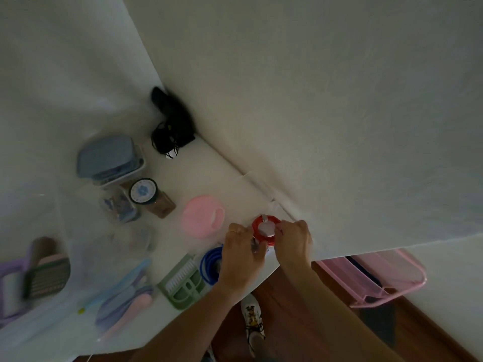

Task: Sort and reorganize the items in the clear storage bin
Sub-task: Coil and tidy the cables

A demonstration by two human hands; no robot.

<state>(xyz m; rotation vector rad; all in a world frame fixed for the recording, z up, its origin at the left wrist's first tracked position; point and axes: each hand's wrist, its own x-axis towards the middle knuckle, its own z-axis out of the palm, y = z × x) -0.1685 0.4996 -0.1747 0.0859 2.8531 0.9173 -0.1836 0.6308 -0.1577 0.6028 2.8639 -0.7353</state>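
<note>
Both hands meet over the near edge of the white worktop [224, 173], just beside the wall; the left hand [241, 246] has its fingers curled onto the left side of a red ring-shaped item [264, 229] with a pale round centre, and the right hand [294, 237] pinches the same item from the right, so it is gripped between the two; what the item is exactly cannot be told in the dim, blurred view; just below the left hand lies a coil of blue tubing [209, 265], partly hidden by the wrist; touching that coil on its left is a green tray [183, 280] with a white brush in it; a pink round lidded dish [203, 216] sits near the red item, to its left; farther back stand a round tin with a blue flower lid [143, 191], a brown box [162, 205] under it, a small clear box of blue bits [119, 206] and a clear container with a grey-blue lid [108, 158]; a black bundle of cord [171, 124] sits in the corner; the clear storage bin [78, 257] shows faintly at lower left, its walls blurred, with pastel utensils [125, 296] lying at its near side; a pink basket [376, 278] hangs below the worktop edge at right.
</note>
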